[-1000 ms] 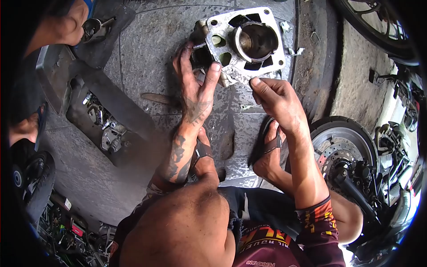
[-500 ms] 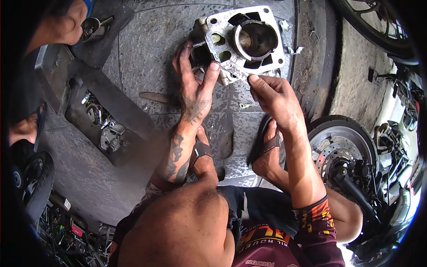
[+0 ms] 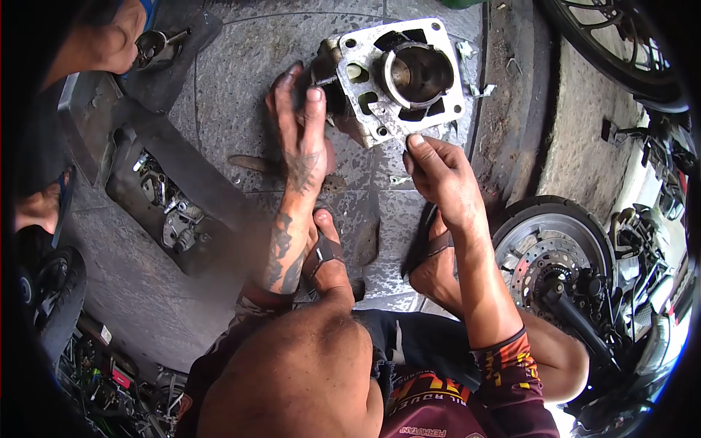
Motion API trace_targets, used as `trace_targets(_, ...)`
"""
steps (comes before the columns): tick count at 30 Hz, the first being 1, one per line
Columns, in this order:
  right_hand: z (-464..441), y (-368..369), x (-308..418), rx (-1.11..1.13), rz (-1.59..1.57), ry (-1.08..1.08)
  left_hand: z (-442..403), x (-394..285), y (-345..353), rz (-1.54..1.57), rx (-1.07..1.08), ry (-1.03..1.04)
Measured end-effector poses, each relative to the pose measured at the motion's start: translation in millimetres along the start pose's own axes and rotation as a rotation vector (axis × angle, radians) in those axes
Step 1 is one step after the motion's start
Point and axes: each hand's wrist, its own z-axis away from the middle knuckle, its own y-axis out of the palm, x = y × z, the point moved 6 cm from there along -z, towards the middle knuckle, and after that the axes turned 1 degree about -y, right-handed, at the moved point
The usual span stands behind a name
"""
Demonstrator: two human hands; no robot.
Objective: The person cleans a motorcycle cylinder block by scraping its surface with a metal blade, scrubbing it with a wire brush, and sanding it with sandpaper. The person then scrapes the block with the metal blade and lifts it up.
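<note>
A metal engine cylinder [image 3: 354, 87] rests on the paved floor in front of me, its flat flanged face and round bore upward. Left of it is my left hand [image 3: 298, 120], its thumb and fingers stretched out and apart, holding nothing. Whether the fingertips still touch the cylinder's side I cannot tell. My right hand [image 3: 438, 171] is closed in a pinch at the near edge of the flange. Between its thumb and forefinger sits a thin flat metal blade [image 3: 395, 123], lying over the flange corner; its held end is hidden.
A flat wooden-looking strip [image 3: 252, 162] lies on the floor. At left stands a metal tray [image 3: 157, 244] with small parts, near another person's arm [image 3: 102, 36]. A motorcycle wheel [image 3: 558, 255] is at right, and scraps [image 3: 478, 90] lie beside the cylinder.
My left hand has come off the flange edge and shifted left, its thumb now away from the cylinder. The right hand has moved slightly down and left. The cylinder has turned a little.
</note>
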Motion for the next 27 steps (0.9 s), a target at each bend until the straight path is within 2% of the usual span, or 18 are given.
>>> trace_targets(1,0,3,0,0.042,-0.045,-0.009,-9,-11,0,-0.080,-0.015,-0.022)
trace_targets(3,-1,3,-2,0.095,-0.052,-0.001,-34,-14,4,-0.085,-0.003,0.105)
trace_targets(6,-3,-1,-3,0.174,-0.009,0.035,-54,-23,22,-0.046,0.185,0.148)
trace_targets(7,-4,-5,1,0.128,0.053,0.026,-50,-24,30,-0.006,0.184,0.033)
trace_targets(9,-6,-6,6,0.082,0.113,0.010,-48,-21,31,-0.005,0.180,0.021)
trace_targets(11,-6,-7,7,-0.097,0.105,-0.060,-46,-19,31,0.019,0.180,0.030)
trace_targets(12,-3,-1,3,-0.108,0.023,-0.060,-45,-17,30,0.033,0.141,0.018)
trace_targets(14,0,9,-3,0.053,-0.056,-0.003,-41,-15,28,-0.006,0.085,0.052)
trace_targets(18,-6,0,4,-0.071,0.009,-0.032,-40,-18,28,-0.009,0.095,0.039)
trace_targets(21,0,8,7,-0.037,-0.025,0.027,-38,-14,29,0.004,0.092,0.040)
trace_targets(27,-3,11,5,0.054,-0.108,0.011,-32,-11,27,0.011,0.064,0.017)
